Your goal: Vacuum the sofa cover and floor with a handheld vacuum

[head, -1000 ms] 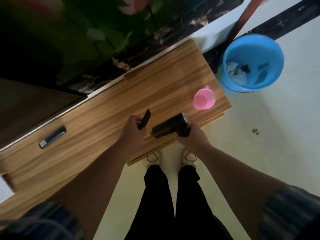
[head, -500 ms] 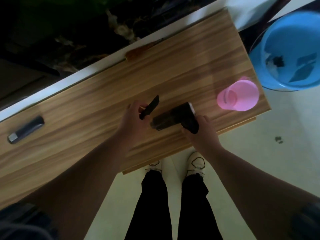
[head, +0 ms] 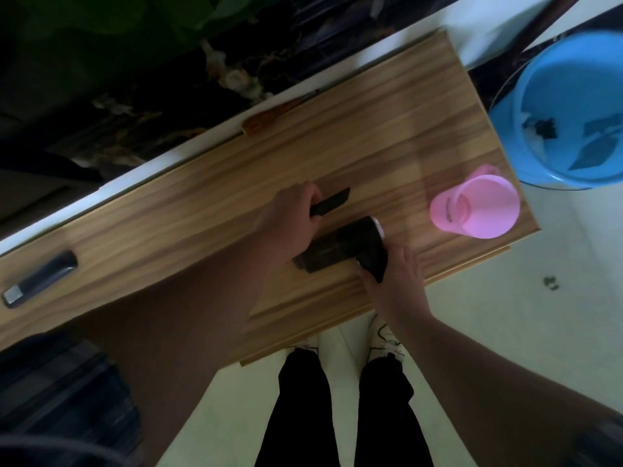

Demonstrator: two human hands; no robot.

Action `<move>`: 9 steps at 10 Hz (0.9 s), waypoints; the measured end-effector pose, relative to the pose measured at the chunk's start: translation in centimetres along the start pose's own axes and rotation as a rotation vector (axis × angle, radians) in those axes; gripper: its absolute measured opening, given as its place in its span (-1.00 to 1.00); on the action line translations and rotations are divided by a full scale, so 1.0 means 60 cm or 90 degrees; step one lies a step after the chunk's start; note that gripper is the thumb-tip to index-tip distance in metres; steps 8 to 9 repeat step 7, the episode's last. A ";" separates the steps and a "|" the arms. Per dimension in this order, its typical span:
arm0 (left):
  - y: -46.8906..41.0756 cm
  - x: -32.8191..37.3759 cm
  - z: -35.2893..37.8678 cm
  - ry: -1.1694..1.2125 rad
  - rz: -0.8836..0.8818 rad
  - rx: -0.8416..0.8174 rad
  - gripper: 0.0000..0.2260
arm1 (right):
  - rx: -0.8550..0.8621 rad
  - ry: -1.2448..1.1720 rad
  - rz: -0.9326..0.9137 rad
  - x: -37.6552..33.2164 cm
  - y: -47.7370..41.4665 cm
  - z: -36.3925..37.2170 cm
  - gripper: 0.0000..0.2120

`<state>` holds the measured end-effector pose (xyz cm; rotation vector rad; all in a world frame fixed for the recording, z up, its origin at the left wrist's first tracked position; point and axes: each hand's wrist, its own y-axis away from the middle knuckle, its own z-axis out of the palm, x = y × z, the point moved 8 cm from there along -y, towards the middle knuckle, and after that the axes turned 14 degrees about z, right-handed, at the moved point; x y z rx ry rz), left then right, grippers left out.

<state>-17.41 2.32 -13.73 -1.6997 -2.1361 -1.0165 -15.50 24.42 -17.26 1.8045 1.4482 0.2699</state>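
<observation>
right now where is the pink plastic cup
In the head view the pink plastic cup sits at the right end of the wooden tabletop, right of the black handheld vacuum and near the blue plastic bucket.

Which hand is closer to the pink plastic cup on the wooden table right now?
Right. The right hand, gripping the black handheld vacuum, is just left of the pink plastic cup and nearer the person; the left hand, holding a black flat nozzle, is farther left.

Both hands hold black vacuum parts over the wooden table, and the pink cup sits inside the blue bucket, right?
No. The head view shows the pink cup on the wooden table, beside the blue bucket. The rest stands.
</observation>
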 end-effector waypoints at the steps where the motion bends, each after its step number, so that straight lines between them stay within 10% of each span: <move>1: -0.019 0.006 0.026 -0.002 0.008 -0.019 -0.73 | -0.002 0.002 0.007 0.003 -0.001 -0.002 -0.42; 9: 0.008 0.008 0.004 -0.059 -0.044 0.030 -0.63 | 0.000 -0.084 -0.015 -0.003 0.078 -0.090 -0.49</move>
